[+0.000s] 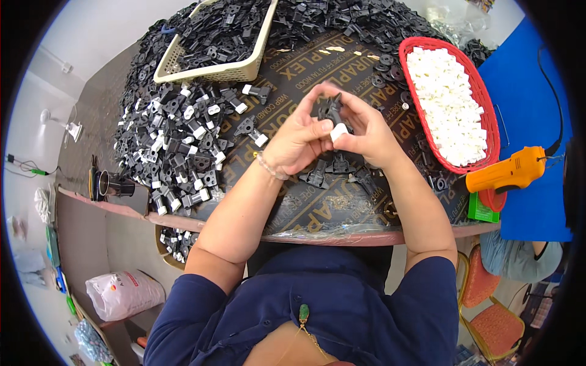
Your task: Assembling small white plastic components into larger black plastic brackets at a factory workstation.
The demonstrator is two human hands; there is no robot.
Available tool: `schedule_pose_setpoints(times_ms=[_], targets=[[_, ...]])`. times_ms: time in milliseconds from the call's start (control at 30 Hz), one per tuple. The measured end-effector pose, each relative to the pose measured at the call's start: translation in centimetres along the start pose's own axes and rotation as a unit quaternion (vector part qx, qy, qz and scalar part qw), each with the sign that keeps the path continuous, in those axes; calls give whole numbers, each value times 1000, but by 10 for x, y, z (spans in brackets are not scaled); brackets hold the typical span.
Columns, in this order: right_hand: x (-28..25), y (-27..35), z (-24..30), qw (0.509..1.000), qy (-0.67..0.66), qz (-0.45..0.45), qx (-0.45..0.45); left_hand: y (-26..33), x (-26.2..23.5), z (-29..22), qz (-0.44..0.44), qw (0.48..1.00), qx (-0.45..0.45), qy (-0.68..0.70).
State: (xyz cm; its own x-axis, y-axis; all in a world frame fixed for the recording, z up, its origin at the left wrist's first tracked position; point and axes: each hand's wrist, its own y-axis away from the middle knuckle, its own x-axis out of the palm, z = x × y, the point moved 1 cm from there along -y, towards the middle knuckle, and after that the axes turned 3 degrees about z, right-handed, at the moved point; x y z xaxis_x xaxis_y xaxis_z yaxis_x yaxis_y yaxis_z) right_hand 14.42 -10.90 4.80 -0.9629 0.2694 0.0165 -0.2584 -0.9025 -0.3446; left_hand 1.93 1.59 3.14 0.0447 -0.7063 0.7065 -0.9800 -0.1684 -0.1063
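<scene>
Frame centre: I see left hand [297, 135], right hand [370, 135] holding black part [330, 110], white cap [339, 130] just below, probably for steadiness; red basket [489, 117] upper right, likely for reach.

a table [292, 79] stands before a person [342, 293]. over its middle, the left hand [296, 137] and right hand [370, 133] meet around a part [333, 111]; a few loose parts [316, 175] lie just nearer the person. left of them spreads a pile of capped parts [177, 143]; behind that, a crate [217, 77] full of parts. right, a basket [490, 116] holds caps [452, 110], with a power tool [508, 172] nearer the person. low at left, a bag [125, 296].
</scene>
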Motion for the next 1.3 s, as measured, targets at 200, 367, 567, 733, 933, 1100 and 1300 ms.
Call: schedule_pose_setpoints(times_ms=[200,367,567,733,933,1100,1300], targets=[[27,-33,33,996,58,-65,-1,-5,-9,-1,-69,992,47,91],[84,-103,26,985,149,58,61,-13,-33,14,-105,750,220,-614],[167,-198,15,976,147,155,-30,-5,-72,15,-76,682,234,-689],[127,-197,27,947,278,117,-110,-11,-93,-25,-346,667,210,-626],[-2,-81,33,875,473,61,88,-9,-69,-30,-263,659,224,-668],[-69,20,66,800,516,-66,297,-1,-31,-12,-76,707,36,-702],[-65,103,67,712,621,-40,325,3,-29,-8,-61,708,-31,-703]])
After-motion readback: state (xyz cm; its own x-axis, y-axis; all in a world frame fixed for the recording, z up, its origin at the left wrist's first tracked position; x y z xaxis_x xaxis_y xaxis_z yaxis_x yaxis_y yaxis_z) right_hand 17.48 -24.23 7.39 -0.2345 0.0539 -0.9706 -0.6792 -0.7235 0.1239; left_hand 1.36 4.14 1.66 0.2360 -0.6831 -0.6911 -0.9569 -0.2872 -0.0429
